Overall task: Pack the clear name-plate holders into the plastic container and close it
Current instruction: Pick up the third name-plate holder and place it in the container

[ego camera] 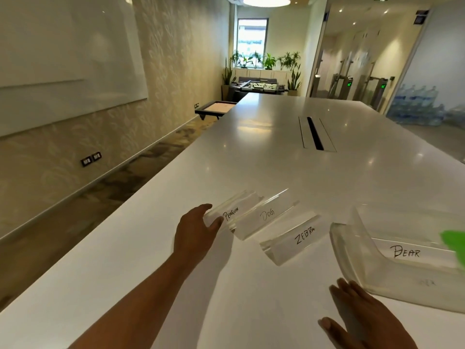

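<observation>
Three clear name-plate holders lie in a row on the white table: "PENGUIN" (232, 210), "DOG" (264, 215) and "ZEBRA" (292, 240). My left hand (197, 231) grips the left end of the PENGUIN holder, thumb on its front face. A clear plastic container (352, 250) stands at the right with a "BEAR" holder (412, 255) inside it. A green lid part (455, 244) shows at the right edge. My right hand (359, 316) hovers flat and open just in front of the container's near corner, holding nothing.
The long white table (251, 159) runs away from me, with a cable slot (314, 133) in its middle. Its left edge drops to a carpeted aisle along the wall. Water bottles are stacked far right behind glass.
</observation>
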The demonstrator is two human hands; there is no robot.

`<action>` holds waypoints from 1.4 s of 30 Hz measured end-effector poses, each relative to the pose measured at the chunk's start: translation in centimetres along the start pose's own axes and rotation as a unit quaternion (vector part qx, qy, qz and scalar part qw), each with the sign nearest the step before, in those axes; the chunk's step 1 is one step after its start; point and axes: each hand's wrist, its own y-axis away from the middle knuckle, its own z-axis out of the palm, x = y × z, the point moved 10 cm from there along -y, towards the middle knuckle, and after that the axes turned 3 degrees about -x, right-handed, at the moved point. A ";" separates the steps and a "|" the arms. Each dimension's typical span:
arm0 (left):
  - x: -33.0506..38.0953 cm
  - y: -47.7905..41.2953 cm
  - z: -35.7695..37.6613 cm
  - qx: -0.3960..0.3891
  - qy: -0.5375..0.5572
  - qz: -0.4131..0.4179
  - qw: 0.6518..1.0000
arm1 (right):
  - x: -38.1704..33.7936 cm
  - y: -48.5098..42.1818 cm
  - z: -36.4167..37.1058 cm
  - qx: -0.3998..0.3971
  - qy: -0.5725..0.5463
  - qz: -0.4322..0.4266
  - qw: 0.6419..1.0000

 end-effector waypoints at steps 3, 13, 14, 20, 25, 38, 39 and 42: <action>0.1 -0.1 0.2 0.001 0.008 0.012 1.000 | 0.0 0.2 0.2 -0.016 -0.022 0.007 1.000; -0.5 0.2 -1.9 0.047 0.060 0.015 0.997 | -0.1 0.4 -0.1 -0.020 -0.053 0.018 0.998; -0.6 0.4 -2.5 0.051 0.072 0.013 0.996 | -0.1 0.4 -0.1 -0.021 -0.061 0.019 0.998; -1.8 2.8 -7.8 0.094 0.099 -0.013 0.991 | -0.4 0.6 -0.6 -0.023 -0.094 0.029 0.995; -2.4 7.0 -10.6 0.070 0.097 -0.023 0.993 | -0.6 0.9 -1.1 -0.040 -0.106 0.049 0.992; -0.4 15.0 -8.2 -0.104 0.168 -0.010 0.980 | -1.0 2.1 -3.0 -0.043 -0.226 0.096 0.968; -0.1 15.2 -7.8 -0.116 0.171 -0.010 0.978 | -1.1 2.1 -3.2 -0.046 -0.250 0.087 0.963; 1.2 15.3 -6.5 -0.156 0.178 0.005 0.971 | -1.9 2.1 -3.6 -0.068 -0.316 0.042 0.945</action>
